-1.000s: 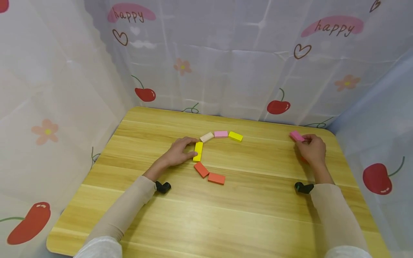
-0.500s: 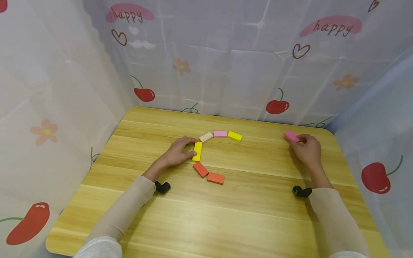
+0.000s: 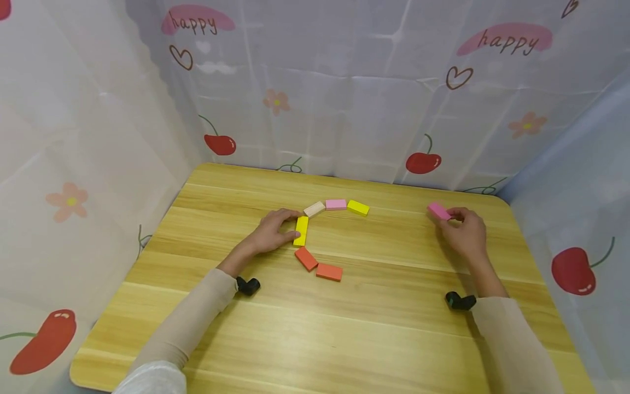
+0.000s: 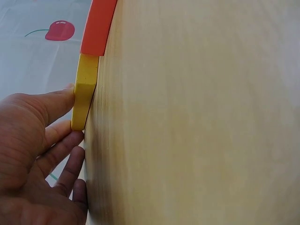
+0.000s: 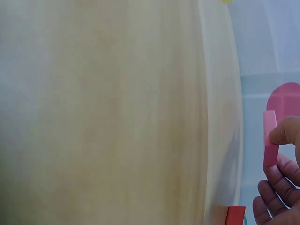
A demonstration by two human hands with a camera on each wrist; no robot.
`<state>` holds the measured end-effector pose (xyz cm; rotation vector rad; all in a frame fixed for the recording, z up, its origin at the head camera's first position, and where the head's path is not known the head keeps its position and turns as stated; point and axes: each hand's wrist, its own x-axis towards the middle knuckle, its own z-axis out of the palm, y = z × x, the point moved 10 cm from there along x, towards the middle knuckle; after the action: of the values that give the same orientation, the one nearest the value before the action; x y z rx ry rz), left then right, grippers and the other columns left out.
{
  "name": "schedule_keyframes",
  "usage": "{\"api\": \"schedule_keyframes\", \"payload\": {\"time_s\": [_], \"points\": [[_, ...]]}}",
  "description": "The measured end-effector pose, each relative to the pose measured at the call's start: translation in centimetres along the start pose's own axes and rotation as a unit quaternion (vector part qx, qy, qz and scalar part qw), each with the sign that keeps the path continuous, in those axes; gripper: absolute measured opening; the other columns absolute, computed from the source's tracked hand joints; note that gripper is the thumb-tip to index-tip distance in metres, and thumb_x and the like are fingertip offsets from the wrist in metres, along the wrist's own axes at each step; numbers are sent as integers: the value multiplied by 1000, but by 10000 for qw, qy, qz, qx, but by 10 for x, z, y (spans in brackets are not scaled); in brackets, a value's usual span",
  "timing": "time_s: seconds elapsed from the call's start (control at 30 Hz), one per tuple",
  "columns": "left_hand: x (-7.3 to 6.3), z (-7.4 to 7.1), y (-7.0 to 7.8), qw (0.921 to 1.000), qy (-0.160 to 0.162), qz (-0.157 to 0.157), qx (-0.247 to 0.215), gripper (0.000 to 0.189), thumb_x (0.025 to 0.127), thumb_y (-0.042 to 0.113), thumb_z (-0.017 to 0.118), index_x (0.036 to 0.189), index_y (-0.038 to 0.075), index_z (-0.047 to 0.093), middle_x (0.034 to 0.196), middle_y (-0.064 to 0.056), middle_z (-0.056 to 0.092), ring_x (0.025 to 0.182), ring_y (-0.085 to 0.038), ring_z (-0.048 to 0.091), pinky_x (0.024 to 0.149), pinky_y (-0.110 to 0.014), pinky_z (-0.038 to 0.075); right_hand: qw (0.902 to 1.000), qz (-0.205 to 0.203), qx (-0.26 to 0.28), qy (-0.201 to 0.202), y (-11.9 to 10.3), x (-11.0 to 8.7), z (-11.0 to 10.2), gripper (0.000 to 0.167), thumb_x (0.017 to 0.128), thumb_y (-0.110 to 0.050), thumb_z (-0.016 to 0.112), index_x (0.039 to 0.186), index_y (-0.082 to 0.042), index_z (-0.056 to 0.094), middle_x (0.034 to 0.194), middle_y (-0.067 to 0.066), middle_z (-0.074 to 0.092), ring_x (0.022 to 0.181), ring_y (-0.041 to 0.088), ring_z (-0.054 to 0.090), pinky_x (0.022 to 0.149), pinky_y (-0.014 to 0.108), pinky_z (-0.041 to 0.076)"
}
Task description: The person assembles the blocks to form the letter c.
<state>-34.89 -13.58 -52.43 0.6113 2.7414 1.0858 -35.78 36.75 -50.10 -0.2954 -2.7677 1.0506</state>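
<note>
My left hand [image 3: 273, 232] pinches a yellow wooden block [image 3: 301, 231] between thumb and fingers, the block lying flat on the table. In the left wrist view the thumb presses its side and a fingertip its end. Farther right, my right hand [image 3: 465, 232] holds a pink block [image 3: 438, 211] between thumb and fingers. The right wrist view shows this pink block [image 5: 270, 138] raised off the tabletop. Beyond the held yellow block curve a plain wood block [image 3: 314, 209], a second pink block [image 3: 336, 204] and another yellow block [image 3: 358, 208]. Nearer lie two orange-red blocks [image 3: 306, 259].
The wooden table [image 3: 374, 339] has rounded corners and meets a printed curtain [image 3: 344, 120] at the back. An orange-red block [image 5: 235, 215] shows at the bottom of the right wrist view. A black wrist camera [image 3: 460, 301] sits at the right cuff.
My right hand has moved left and slightly toward me with the pink block. My left hand stays on the yellow block, and the curved row keeps its place.
</note>
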Motion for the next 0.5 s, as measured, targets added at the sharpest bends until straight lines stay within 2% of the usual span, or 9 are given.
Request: {"api": "schedule_keyframes", "payload": {"time_s": [0.07,0.27,0.5], "points": [[0,0,0,10000,4,2,7,55,104,31,73,154,17,57,153,-10,61,144,-35,52,124,-61,28,10000,-78,5,-18,-2,-3,1,73,98,-60,72,138,0,64,136,26,66,123,41,58,99,49,47],[0,0,0,10000,-8,25,17,55,104,31,73,155,17,57,155,-9,61,147,-35,50,126,-61,27,9983,-581,81,13,-19,-14,0,49,102,-37,73,132,2,67,134,29,66,125,47,60,107,60,44],[0,0,0,10000,13,53,2,56,104,32,74,154,17,57,155,-9,60,144,-35,51,124,-60,30,9965,-806,231,-70,-33,-25,4,41,102,-28,73,130,1,69,130,27,68,121,44,61,100,51,43]]}}
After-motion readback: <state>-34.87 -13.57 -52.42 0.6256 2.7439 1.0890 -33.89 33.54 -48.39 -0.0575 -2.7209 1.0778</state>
